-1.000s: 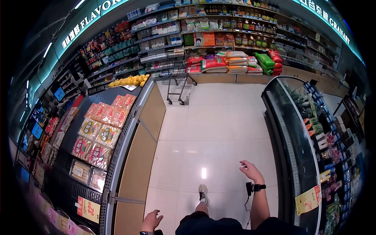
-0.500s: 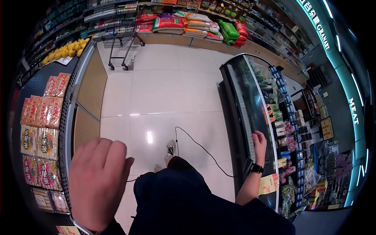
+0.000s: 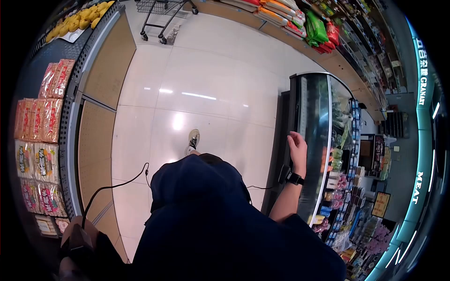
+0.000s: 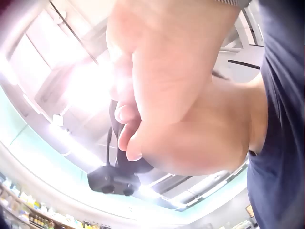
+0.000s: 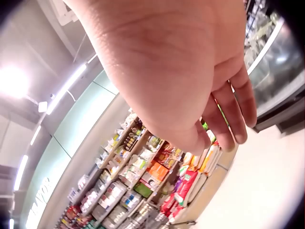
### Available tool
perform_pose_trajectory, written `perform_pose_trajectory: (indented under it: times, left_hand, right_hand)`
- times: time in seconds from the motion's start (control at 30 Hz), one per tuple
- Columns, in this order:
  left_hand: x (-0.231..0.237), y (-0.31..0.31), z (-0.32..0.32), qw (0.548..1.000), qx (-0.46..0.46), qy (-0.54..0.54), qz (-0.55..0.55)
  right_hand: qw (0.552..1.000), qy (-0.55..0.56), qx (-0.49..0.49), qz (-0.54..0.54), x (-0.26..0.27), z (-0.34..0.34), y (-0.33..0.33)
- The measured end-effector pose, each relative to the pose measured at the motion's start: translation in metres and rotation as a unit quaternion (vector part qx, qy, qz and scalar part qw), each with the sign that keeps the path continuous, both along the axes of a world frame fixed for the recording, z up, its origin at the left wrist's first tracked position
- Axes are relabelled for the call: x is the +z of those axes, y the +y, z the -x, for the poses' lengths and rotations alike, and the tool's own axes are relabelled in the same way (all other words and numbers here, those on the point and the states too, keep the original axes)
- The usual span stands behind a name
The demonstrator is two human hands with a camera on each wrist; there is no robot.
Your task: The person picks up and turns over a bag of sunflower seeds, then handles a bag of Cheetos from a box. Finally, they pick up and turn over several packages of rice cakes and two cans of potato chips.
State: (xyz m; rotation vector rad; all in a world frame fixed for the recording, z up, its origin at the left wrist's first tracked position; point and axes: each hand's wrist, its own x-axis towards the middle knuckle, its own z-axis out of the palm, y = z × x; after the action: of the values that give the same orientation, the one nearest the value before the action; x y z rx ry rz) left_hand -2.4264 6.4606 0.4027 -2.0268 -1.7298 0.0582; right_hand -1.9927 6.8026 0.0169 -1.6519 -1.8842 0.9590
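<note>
"What has changed nearest the wearer?"

"The left hand [image 4: 164,71]. Half a second ago its back filled the lower left of the head view; now it is raised close to the body, beside a small black device [image 4: 112,180]."

"And its fingers?"

"Curled inward, tips [image 4: 134,155] bunched near the device. Whether they close on it, the wrist view cannot tell."

"What does that mean for the work?"

"Probably that the left hand is busy with worn gear rather than with goods. That is only a judgement."

"How does the device look?"

"Dark and boxy, with rounded parts along its lower edge and a dark strap or lead rising from it. Glare hides its finer detail."

"The right hand [image 3: 298,150]?"

"It hangs in the air at the near side of the glass-fronted chilled case [image 3: 315,110], holding nothing. Its fingers [image 5: 233,114] are loosely bent, with narrow gaps between them. It appeared over the case before, too."

"Around them?"

"A black cable [image 3: 117,186] loops across the near left, and a shoe [image 3: 194,138] stands on the pale floor [image 3: 225,70]. Orange-red packets [image 3: 50,119] lie in rows to the left."

"And farther off?"

"Yellow fruit [image 3: 79,22] at the far left, then a wheeled trolley [image 3: 154,6]; green sacks [image 3: 316,29] at the far right."
</note>
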Motion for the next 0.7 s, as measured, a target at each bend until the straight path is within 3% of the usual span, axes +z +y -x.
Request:
perform_pose_trajectory:
  times: [0.13,0.17,0.2,0.27,0.37,0.43,0.63,0.7]
  left_hand:
    - [-0.058,0.015,0.053,0.981,0.119,-0.152,-0.034]
    - [-0.062,0.064,0.058,0.979,0.127,-0.160,0.000]
    - [-0.095,0.093,0.067,0.951,0.164,-0.250,-0.083]
    - [-0.131,0.114,0.093,0.914,0.274,-0.300,-0.007]
    - [-0.190,0.122,0.111,0.809,0.465,-0.355,0.056]
    - [-0.215,0.121,0.124,0.732,0.561,-0.355,0.155]
    - [-0.227,0.203,0.186,0.708,0.563,-0.414,0.103]
    - [-0.232,0.239,0.221,0.720,0.548,-0.418,0.081]
  right_hand:
    - [0.995,0.075,0.007,-0.061,0.011,0.074,0.108]
    - [0.995,0.064,0.018,-0.073,0.009,0.088,0.128]
    - [0.997,0.025,0.036,-0.060,0.011,0.106,0.142]
    - [0.995,0.004,0.081,-0.053,0.004,0.133,0.173]
    - [0.991,0.057,0.116,-0.027,-0.011,0.170,0.221]
    - [0.991,0.014,0.129,-0.023,-0.012,0.198,0.253]
    - [0.985,0.005,0.170,0.000,-0.033,0.289,0.348]
    - [0.982,0.005,0.191,0.010,-0.028,0.328,0.378]
